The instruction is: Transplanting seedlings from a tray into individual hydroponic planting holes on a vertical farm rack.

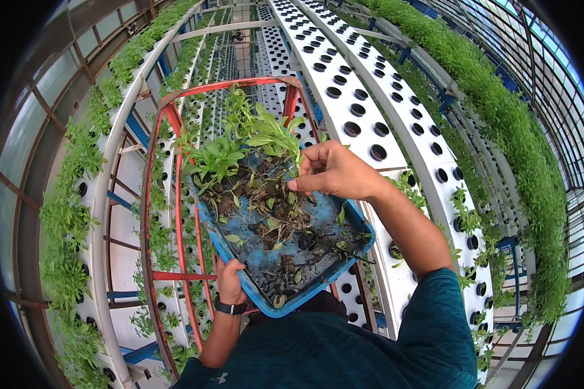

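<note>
My left hand [231, 282] grips the near left rim of a blue plastic tray [292, 304], its fingers hidden beneath. Inside lie leafy green seedlings [219, 158] at the far end, with tangled roots, dark growing medium and loose leaves across the bottom. Over the tray, my right hand [338, 170] pinches the stem of a seedling [275, 133] between thumb and fingers. Its leaves lean up and to the left. Whether its roots are free of the clump below, I cannot tell.
A red metal frame [180, 214] surrounds the tray's far and left sides. To the right run white hydroponic channels [370, 131] with rows of black net cups [352, 129], several holding plants. Dense greenery [496, 126] lines the far right; another planted channel [112, 160] curves along the left.
</note>
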### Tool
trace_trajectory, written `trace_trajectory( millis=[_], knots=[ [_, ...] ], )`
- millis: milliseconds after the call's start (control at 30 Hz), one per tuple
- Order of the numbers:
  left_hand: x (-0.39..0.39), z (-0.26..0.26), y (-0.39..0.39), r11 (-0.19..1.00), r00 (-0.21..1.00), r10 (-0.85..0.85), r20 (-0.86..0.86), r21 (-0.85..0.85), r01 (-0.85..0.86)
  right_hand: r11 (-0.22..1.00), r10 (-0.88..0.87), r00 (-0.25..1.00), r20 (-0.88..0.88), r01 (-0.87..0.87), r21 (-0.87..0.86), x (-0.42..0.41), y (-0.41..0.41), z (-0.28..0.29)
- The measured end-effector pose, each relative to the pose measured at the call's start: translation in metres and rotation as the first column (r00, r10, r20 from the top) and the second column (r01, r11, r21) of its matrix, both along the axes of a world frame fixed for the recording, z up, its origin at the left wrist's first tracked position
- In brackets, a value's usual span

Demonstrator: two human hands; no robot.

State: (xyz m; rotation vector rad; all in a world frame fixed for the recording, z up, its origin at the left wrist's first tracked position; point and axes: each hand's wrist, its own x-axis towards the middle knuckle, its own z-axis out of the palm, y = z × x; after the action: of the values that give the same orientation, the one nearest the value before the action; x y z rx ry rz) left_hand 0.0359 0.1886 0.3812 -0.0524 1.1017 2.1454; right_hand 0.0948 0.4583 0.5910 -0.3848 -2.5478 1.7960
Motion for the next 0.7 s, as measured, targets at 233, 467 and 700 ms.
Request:
trace_trajectory(
  millis=[233, 467, 700],
  knots=[
    [-0.008, 0.009, 0.018, 0.988, 1.000, 0.028, 0.001, -0.154, -0.027, 0.985, -0.169, 0.940, -0.296, 0.171, -0.021, 0.072, 0.041, 0.075],
    [-0.029, -0.024, 0.015, 0.995, 0.999, -0.032, -0.009, -0.099, 0.031, 0.719, -0.560, 0.668, -0.490, 0.686, 0.114, 0.214, 0.175, 0.102],
    [-0.033, -0.026, 0.026, 0.989, 0.997, -0.019, -0.071, -0.151, 0.008, 0.171, -0.830, 0.311, -0.462, 0.932, 0.320, 0.334, 0.331, -0.001]
  ],
)
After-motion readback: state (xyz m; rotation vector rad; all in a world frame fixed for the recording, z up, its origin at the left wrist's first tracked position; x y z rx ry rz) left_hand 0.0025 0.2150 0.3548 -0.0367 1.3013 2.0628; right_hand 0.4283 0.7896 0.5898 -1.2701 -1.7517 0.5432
